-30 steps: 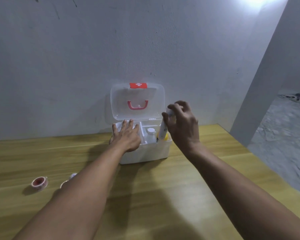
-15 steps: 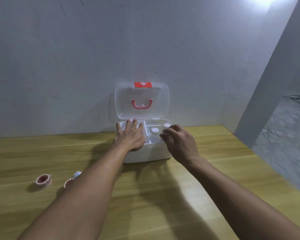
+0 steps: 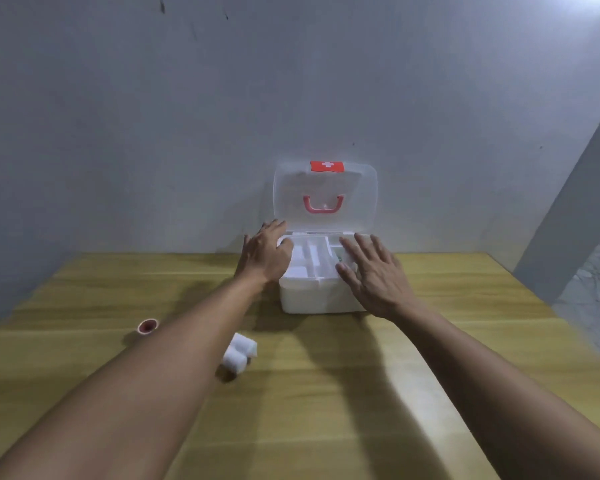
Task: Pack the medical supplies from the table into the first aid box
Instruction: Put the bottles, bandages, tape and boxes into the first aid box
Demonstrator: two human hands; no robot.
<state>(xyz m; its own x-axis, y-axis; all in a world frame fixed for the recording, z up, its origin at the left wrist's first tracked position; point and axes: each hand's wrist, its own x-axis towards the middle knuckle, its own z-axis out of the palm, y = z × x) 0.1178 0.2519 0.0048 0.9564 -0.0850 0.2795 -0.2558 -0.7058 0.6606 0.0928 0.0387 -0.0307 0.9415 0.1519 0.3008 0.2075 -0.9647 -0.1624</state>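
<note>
Head view, near to far: both forearms reach forward over the wooden counter (image 3: 326, 393). Two white gauze rolls (image 3: 238, 355) lie just right of the left forearm, partly hidden by it; a red tape roll (image 3: 147, 326) sits further left, apart from them. Both are unpacked. Beyond, the left hand (image 3: 265, 254) rests on the left rim of the first aid box (image 3: 321, 296), grip spread, holding nothing. The right hand (image 3: 374, 275) lies flat over the box's right side, fingers splayed, empty. The tray inside shows white compartments; contents are blurred, with something greenish near the right fingers. The lid (image 3: 324, 197) stands upright against the wall.

Judgement: next comes a reach back for the gauze. Keep one hand steadying the box, take the rolls together with the other, and drop them into an open compartment, clear of the lid.
</note>
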